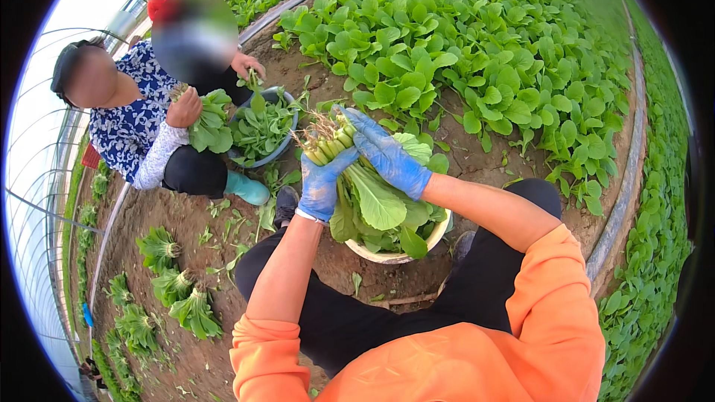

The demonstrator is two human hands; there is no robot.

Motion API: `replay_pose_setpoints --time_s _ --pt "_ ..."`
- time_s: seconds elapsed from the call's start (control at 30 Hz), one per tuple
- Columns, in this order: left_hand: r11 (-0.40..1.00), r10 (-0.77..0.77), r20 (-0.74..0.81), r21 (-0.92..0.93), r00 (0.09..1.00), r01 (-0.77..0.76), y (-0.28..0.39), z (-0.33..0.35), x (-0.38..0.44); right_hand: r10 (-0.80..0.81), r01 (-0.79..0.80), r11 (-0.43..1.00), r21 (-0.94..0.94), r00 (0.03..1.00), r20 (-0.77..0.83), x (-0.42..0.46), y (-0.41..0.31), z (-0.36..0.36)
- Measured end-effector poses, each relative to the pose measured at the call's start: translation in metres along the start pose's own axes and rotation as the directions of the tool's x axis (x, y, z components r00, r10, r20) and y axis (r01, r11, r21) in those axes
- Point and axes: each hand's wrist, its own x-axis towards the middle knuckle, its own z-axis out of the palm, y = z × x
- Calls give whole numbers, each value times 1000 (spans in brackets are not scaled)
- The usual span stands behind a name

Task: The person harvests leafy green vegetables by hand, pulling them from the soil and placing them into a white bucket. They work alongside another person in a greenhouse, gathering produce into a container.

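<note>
Both my hands wear blue gloves and clasp one bunch of leafy greens [375,192] from opposite sides. My left hand [323,181] wraps the pale stems just below the roots. Against the other side of the bunch lies my right hand [388,151], its fingers reaching up to the root ends. Thin brown roots [315,125] stick out at the upper left, and the broad leaves hang down toward me. Under the bunch stands a cream-coloured basin [385,258] with more greens in it, between my knees. The leaves hide much of its rim.
Ahead and to the right grows a dense bed of greens [491,50]. A person [137,117] crouches at the left, holding a bunch [211,123] by a blue-grey tub [282,151] of greens. Another person's hand [248,66] reaches over that tub. Tied-looking bunches [192,310] lie on the soil at lower left.
</note>
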Motion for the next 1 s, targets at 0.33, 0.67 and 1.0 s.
replay_pose_setpoints --time_s 0.33,0.67,1.0 --pt "986 -159 0 -48 987 159 9 -5 1 -227 182 847 -499 973 -30 24 -26 -20" --pt "960 -241 44 -139 969 245 1 -2 -5 -282 267 885 -381 959 17 20 -20 -22" --pt "980 -156 -43 117 987 160 29 4 -18 -87 84 996 28 984 154 50 16 -62"
